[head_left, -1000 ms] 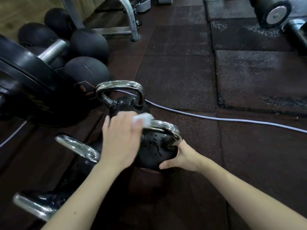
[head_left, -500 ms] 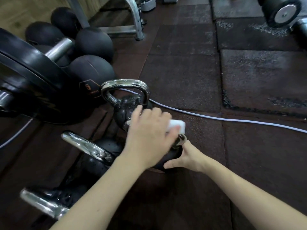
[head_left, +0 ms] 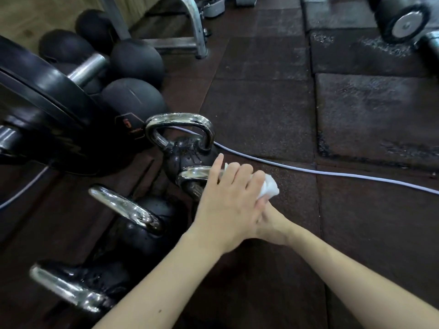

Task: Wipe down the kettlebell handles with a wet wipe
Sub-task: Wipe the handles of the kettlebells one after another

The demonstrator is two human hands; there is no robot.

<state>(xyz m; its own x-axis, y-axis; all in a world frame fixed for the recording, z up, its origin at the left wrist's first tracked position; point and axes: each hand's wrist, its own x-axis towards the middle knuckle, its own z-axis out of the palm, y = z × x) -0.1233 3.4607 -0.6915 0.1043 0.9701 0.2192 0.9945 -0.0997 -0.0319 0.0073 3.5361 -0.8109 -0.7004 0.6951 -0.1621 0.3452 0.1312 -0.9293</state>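
Kettlebells, four black cast-iron ones with shiny chrome handles, stand in a row on a dark rubber-tiled gym floor point(head_left: 261, 110). A person crouches over the second kettlebell from the far end point(head_left: 190, 186), which is mostly hidden under their arms. The left hand point(head_left: 228, 198) lies over its chrome handle point(head_left: 193, 172), fingers curled around a crumpled white wet wipe point(head_left: 269, 188) that pokes out at the handle's right end. The right hand point(head_left: 273, 224) reaches in below the left, seemingly steadying the bell's body; whether its fingers are spread or curled I cannot tell, since the left hand covers them. Beyond stands the farthest kettlebell point(head_left: 180, 138), speckled with droplets, with a pale cable point(head_left: 332, 173) trailing across the floor behind it. To wipe well, the wipe should probably wrap fully round the bar and travel back along its whole curve, underside included, while the lower hand keeps the bell from rocking. Two nearer kettlebells point(head_left: 140, 222) and point(head_left: 71, 288) probably await the same.
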